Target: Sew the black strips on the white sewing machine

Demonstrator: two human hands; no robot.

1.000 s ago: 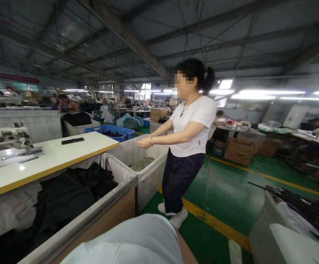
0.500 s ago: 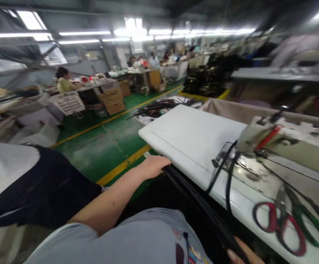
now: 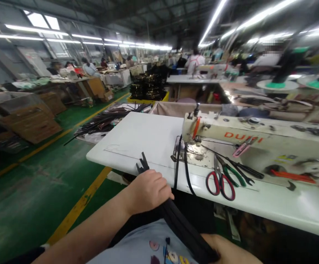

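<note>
Black strips (image 3: 182, 225) form a limp, flat bundle across the front of the blue shirt (image 3: 137, 244), at the near edge of the table (image 3: 148, 132). Both hands are on it, apart from each other: the left hand (image 3: 152, 190) is wrapped round it near one end, and the right hand (image 3: 228, 250), toward five o'clock from there, grips it lower down. Much of that right hand is lost to me, cut off at the bottom, its fingers hard to make out. The left hand's palm side is hidden too. I can't count the strips; they lie pressed together, dark and dull, with a few narrow tips splaying toward eleven o'clock beyond the left hand. Two black bands (image 3: 177, 165) hang from the sewing machine (image 3: 247, 126) at about one o'clock, their lower ends out of sight. Scissors (image 3: 217, 176) lie at three o'clock. People (image 3: 195, 62) further back are blurred.
</note>
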